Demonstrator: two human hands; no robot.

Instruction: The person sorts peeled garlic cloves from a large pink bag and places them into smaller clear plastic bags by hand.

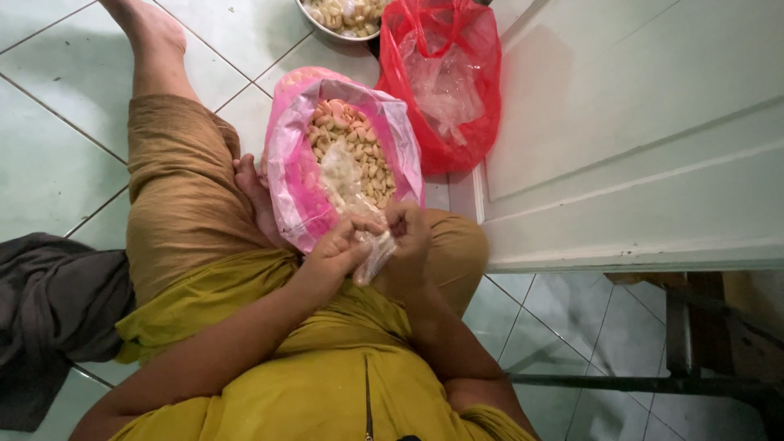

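Seated on the tiled floor, the person pinches a small clear plastic packet (369, 249) between both hands: the left hand (339, 251) is curled closed on its near side and the right hand (408, 237) is closed on its top. The packet hangs over the near rim of the pink bag of crackers (347, 159) resting in the lap. This looks like the closing of a filled packet, which calls for a firm twist or knot at its neck; a red plastic bag (445, 82) and a metal bowl (343, 18) of crackers stand beyond.
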